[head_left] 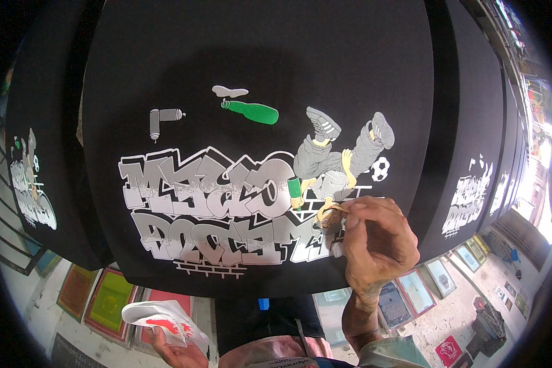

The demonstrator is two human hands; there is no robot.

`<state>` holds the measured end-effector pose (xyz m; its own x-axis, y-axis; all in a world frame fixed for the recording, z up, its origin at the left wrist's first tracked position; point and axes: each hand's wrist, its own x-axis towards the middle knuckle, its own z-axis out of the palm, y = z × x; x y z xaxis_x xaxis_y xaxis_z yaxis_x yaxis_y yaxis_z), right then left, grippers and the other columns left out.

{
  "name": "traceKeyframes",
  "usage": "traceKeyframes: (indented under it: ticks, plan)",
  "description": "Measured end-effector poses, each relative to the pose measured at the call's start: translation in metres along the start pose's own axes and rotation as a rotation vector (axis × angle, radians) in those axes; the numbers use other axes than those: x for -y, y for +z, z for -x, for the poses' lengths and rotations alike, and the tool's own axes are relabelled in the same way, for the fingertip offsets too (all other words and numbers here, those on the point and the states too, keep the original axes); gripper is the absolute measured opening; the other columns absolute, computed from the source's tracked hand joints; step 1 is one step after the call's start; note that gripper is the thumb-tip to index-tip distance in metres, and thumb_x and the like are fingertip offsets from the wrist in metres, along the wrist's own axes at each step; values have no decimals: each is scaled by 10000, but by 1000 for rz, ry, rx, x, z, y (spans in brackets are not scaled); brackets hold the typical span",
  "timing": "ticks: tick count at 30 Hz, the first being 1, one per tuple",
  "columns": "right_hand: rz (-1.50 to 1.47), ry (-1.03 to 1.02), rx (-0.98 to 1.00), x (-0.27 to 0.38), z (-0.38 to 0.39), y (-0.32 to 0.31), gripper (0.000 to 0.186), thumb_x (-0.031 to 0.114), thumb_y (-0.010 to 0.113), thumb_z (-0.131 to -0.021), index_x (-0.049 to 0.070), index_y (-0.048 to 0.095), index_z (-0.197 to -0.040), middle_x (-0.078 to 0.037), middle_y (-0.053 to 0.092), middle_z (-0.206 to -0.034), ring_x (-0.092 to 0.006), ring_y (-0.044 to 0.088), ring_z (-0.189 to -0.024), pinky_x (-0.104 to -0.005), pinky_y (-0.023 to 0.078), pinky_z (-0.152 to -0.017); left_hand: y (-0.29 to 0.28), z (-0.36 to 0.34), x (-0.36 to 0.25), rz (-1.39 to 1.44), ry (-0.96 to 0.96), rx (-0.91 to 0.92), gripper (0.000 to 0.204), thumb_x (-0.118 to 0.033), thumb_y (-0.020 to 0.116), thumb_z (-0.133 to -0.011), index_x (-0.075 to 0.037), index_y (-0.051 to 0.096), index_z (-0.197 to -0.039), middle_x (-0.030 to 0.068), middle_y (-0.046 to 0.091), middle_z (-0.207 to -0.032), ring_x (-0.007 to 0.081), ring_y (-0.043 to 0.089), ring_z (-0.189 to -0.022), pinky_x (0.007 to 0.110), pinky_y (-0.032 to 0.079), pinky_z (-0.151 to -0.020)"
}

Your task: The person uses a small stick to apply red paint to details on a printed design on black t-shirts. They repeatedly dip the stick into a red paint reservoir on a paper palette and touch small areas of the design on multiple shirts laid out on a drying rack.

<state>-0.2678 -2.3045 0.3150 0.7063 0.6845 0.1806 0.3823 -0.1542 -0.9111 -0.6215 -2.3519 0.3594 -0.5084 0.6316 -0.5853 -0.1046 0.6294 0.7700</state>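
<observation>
A black fabric panel (257, 37) spreads before me, printed with grey graffiti lettering (208, 190), a green bottle (251, 111), spray cans (164, 119) and an upside-down cartoon figure (334, 162). My right hand (383, 242) is at the figure's head, thumb and forefinger pinched together. Something thin and pale seems to show at the fingertips, too small to name. Below the panel's near edge, my left hand (172, 351) holds a folded white sheet (165, 319) smeared with red; I cannot tell whether it is paper or cloth. Part of that hand is hidden beneath the sheet.
More black printed panels flank mine, one at the left (34, 178) and others at the right (466, 190). On the floor lie several framed screens, among them a yellow-green one (111, 300) and a grey one (394, 305). A red printed piece (449, 351) lies at lower right.
</observation>
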Motion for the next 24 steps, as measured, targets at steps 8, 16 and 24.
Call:
traceKeyframes:
  ticks: [8,16,24]
  plan:
    - [-7,-7,9,0,0,-1,176,-119,661,-710,-66,694,-875,-175,722,-845,-195,704,-773,-272,542,-702,2,1,0,24,-3,-3,575,-446,494,-1001,-108,368,-1448,123,518,-1330,252,606,-1018,418,571,-777]
    - [-8,-12,12,-1,0,-2,174,-110,664,-712,-67,695,-878,-179,721,-844,-198,705,-769,-276,544,-692,2,-1,-2,-1,-9,-9,593,-464,495,-998,-114,358,-1456,122,523,-1319,253,611,-1002,415,572,-771]
    - [-7,-4,14,0,-1,-1,170,-118,661,-714,-72,692,-875,-184,717,-843,-204,702,-770,-281,541,-701,1,-1,0,-9,-5,14,609,-475,512,-985,-120,360,-1456,119,524,-1311,242,599,-1011,404,563,-771]
